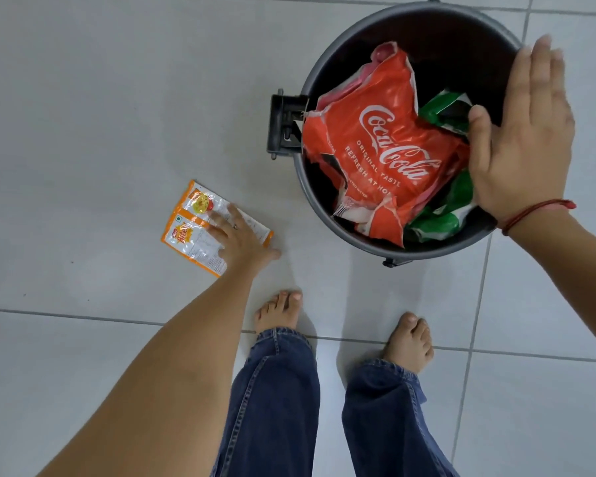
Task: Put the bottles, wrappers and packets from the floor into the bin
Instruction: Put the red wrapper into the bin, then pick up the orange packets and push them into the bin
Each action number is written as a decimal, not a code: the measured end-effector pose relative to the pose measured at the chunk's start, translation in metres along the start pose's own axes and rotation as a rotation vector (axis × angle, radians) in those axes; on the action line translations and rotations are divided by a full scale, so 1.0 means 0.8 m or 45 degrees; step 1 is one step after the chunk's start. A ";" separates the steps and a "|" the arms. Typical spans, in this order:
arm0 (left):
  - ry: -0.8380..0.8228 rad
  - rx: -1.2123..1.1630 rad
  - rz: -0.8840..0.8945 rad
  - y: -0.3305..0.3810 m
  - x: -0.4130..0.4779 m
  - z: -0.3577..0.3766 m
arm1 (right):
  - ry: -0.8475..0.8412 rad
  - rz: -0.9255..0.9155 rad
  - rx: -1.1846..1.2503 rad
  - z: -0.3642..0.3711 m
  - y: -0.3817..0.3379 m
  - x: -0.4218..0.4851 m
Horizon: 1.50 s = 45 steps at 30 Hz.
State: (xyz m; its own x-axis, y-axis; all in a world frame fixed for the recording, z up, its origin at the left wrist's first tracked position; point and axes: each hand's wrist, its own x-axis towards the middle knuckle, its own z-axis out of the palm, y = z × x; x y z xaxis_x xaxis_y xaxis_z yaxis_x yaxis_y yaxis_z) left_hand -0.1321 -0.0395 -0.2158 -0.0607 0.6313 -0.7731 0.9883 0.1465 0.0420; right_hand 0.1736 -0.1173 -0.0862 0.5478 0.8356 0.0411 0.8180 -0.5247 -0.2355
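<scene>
An orange and white packet [193,222] lies flat on the tiled floor, left of the bin. My left hand [240,239] rests on its right half with fingers spread, covering part of it. The dark grey round bin [315,80] stands at the upper right. Inside it lie a large red Coca-Cola wrapper [375,146] and green wrappers [444,218]. My right hand [523,132] hovers flat over the bin's right side, fingers extended, holding nothing. A red thread is tied around that wrist.
My two bare feet [279,311] and jeans legs stand just below the bin and packet. A black pedal bracket [283,123] sticks out from the bin's left side. Light grey floor tiles [83,98] stretch to the left and top.
</scene>
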 end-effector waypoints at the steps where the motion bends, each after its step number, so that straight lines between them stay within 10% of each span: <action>1: 0.090 0.026 0.033 -0.002 -0.001 0.004 | 0.004 0.000 0.000 0.001 0.000 0.000; 7: 0.471 0.026 0.181 -0.010 -0.005 -0.026 | 0.012 0.019 0.009 0.001 -0.001 0.000; 12: 0.729 -0.698 0.594 0.042 -0.061 -0.123 | -0.020 0.048 0.029 -0.002 -0.004 0.001; 14: 0.613 -0.570 0.746 0.034 -0.082 -0.080 | -0.026 0.063 0.029 -0.004 -0.005 0.001; 19: -0.506 0.085 0.281 0.050 -0.154 -0.015 | -0.058 0.088 0.040 -0.007 -0.008 0.002; 25: -0.058 0.071 0.706 0.245 -0.140 -0.072 | -0.074 0.097 0.008 -0.008 -0.007 0.002; 38: -0.168 0.310 0.646 0.265 -0.083 -0.007 | -0.076 0.107 -0.039 -0.005 -0.007 0.003; 45: -0.288 -0.103 0.692 0.250 -0.132 -0.070 | -0.207 0.116 -0.029 -0.018 -0.012 0.002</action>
State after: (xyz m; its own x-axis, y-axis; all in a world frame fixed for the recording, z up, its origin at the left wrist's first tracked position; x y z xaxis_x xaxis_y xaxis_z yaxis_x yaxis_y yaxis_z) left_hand 0.0639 -0.0343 -0.0904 0.4915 0.4551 -0.7425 0.8548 -0.0892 0.5112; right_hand 0.1688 -0.1132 -0.0697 0.5855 0.7989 -0.1373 0.7713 -0.6012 -0.2091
